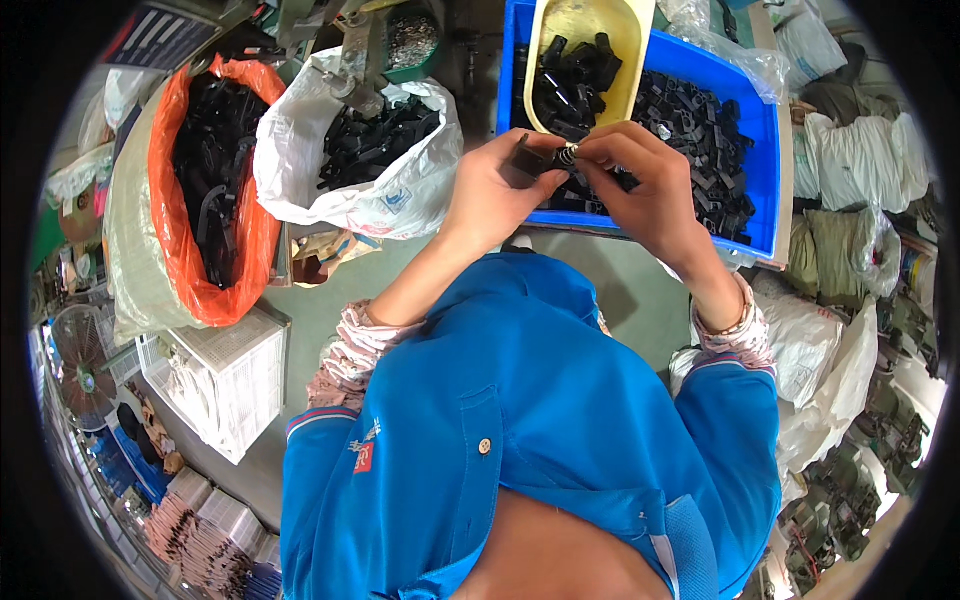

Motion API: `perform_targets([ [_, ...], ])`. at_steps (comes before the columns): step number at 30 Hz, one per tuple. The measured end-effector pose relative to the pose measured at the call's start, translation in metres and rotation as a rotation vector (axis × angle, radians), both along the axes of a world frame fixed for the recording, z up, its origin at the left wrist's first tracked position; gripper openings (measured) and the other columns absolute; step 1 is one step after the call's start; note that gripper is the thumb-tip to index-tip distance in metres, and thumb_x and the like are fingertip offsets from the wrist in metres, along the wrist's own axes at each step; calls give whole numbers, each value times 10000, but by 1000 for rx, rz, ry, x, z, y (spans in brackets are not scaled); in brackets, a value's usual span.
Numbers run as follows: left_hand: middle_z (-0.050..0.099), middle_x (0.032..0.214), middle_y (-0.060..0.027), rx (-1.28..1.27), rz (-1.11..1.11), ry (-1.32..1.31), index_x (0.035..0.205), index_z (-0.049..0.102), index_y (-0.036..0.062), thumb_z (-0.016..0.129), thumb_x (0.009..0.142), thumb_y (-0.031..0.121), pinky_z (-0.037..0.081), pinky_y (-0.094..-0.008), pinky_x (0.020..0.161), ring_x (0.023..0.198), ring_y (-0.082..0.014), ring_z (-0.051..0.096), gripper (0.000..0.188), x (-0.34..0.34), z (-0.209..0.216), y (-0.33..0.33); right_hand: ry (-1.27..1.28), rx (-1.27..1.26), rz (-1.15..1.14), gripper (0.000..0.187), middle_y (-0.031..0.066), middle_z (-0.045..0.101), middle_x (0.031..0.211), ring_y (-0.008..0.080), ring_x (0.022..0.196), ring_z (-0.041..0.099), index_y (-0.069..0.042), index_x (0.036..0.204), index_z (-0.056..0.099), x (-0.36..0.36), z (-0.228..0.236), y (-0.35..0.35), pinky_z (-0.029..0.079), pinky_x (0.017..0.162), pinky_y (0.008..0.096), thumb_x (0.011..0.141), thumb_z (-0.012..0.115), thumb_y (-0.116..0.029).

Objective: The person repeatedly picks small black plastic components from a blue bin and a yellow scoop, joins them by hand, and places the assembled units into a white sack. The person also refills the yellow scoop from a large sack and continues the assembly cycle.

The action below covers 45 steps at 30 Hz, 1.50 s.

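Observation:
My left hand (497,190) is closed round a black plastic part (523,163), with its thumb and fingers on the part's sides. At the right end of that part sits a small shiny coil that looks like a metal spring (567,155). My right hand (645,185) pinches at this coil with thumb and forefinger; its other fingers are curled. Both hands meet over the near edge of a blue bin (767,185), just below a yellow tray (640,45) holding black plastic pieces (580,75).
Many small black parts (705,140) fill the blue bin. To the left stand a white sack (290,165) and an orange-lined sack (165,200), both with black parts. A green container (413,72) holds small metal pieces. A white crate (235,385) stands lower left; bags (865,160) line the right.

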<state>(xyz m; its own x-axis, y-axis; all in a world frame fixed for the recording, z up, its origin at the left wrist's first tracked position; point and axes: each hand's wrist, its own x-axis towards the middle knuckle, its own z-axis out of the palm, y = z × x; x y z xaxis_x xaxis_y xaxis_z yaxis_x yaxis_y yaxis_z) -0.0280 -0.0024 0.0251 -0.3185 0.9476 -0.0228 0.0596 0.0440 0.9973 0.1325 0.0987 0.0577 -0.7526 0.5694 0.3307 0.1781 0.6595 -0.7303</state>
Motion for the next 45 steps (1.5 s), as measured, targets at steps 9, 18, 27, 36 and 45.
perform_targets([
  [9,670,947,-28,167,123,63,1144,634,19,730,814,-10,494,-226,770,856,-72,603,345,-8,-2,-15,-63,-333,204,188,134,671,939,247,859,663,20,1047,624,-29,9,12,536,750,327,863,628,-19],
  [18,641,904,-58,197,324,-346,985,597,-10,698,861,11,550,-258,680,780,-115,631,161,-18,-31,-13,393,-1151,-151,304,141,669,1015,198,879,684,45,1146,578,-37,-59,-46,589,729,308,880,681,-59],
  [27,640,1001,-73,271,147,-9,891,610,-21,675,847,-25,512,-256,756,882,-103,611,79,-43,-43,-5,544,-1222,-191,220,105,649,990,178,862,661,52,1106,592,-38,-60,-32,584,781,323,906,616,-37],
  [36,682,907,-74,195,192,22,922,635,-9,685,871,5,532,-251,701,763,-109,645,73,-47,-30,-9,546,-1186,-123,251,137,668,1052,198,903,678,71,1123,615,-40,-64,-20,573,840,321,890,657,-12],
  [45,691,880,-112,97,258,-184,950,650,-48,680,886,30,580,-277,687,740,-140,670,105,-44,-32,-11,502,-921,-114,266,142,681,1030,197,910,686,93,1122,616,-46,-64,-26,572,845,310,874,669,12],
])
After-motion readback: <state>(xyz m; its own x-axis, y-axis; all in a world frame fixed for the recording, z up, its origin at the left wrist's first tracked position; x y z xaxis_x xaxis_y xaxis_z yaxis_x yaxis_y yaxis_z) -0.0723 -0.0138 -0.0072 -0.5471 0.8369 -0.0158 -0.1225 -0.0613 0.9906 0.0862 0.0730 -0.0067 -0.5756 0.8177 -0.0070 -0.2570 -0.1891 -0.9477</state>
